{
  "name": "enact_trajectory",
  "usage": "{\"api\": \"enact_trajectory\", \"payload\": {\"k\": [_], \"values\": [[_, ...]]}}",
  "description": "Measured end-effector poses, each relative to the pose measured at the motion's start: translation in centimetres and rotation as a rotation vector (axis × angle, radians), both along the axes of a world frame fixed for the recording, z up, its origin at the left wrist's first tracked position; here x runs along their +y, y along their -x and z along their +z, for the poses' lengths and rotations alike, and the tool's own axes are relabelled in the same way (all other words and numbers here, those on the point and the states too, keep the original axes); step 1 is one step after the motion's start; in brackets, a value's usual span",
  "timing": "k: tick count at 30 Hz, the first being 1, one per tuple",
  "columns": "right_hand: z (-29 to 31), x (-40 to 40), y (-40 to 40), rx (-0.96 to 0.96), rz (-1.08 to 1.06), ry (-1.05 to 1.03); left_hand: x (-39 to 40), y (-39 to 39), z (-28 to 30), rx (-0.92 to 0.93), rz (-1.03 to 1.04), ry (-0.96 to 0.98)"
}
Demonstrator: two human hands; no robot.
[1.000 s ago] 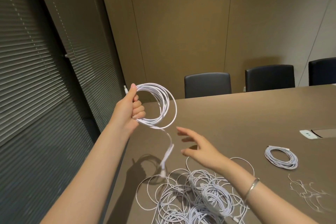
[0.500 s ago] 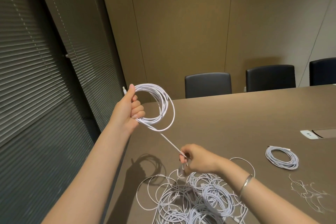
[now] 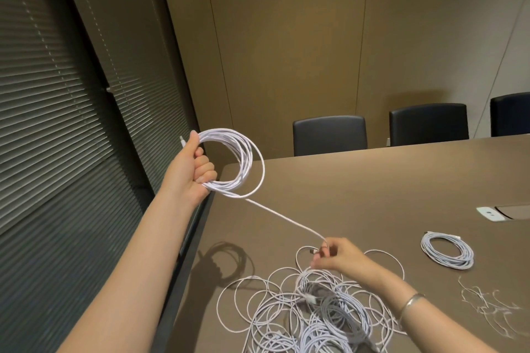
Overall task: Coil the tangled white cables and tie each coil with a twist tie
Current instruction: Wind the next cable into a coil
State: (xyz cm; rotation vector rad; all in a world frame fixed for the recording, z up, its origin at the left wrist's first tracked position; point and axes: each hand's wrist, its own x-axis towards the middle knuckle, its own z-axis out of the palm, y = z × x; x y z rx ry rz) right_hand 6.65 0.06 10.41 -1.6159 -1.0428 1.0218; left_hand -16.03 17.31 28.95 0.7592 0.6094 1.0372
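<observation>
My left hand (image 3: 191, 170) grips a coil of white cable (image 3: 243, 157), held up over the table's left corner. A straight tail of that cable runs down and right to my right hand (image 3: 339, 255), which pinches its plug end just above the table. Below my right hand lies a tangled heap of white cables (image 3: 312, 309) near the front edge. A finished white coil (image 3: 447, 251) lies flat to the right. Several thin twist ties (image 3: 487, 304) are scattered at the front right.
The brown table (image 3: 372, 186) runs back to three black chairs (image 3: 329, 135) at its far side. A recessed socket panel (image 3: 500, 212) sits at the right edge of view. Dark slatted blinds (image 3: 57, 123) stand to the left of the table.
My right hand went from open in the air to pinching the cable's loose end. It has since drawn the tail out straight to the right. The left hand kept the coil raised.
</observation>
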Motion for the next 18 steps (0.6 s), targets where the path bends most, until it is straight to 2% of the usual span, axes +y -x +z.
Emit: {"api": "enact_trajectory", "payload": {"k": [4, 7, 13, 15, 18], "values": [[1.6, 0.4, -1.5, 0.234, -0.101, -0.031, 0.0, -0.2, -0.5, 0.08, -0.024, -0.024], [2.8, 0.2, -3.5, 0.294, -0.114, -0.058, 0.3, 0.3, -0.5, 0.09, -0.02, -0.023], [4.0, -1.2, -6.9, 0.19, 0.003, 0.108, 0.6, 1.5, -0.4, 0.127, 0.0, -0.064], [4.8, -1.2, -7.2, 0.162, 0.017, 0.149, 0.7, 1.7, -0.7, 0.193, 0.011, -0.113], [6.5, -0.4, -7.0, 0.112, -0.093, 0.103, 0.7, 1.6, -1.2, 0.354, 0.018, -0.194]]}}
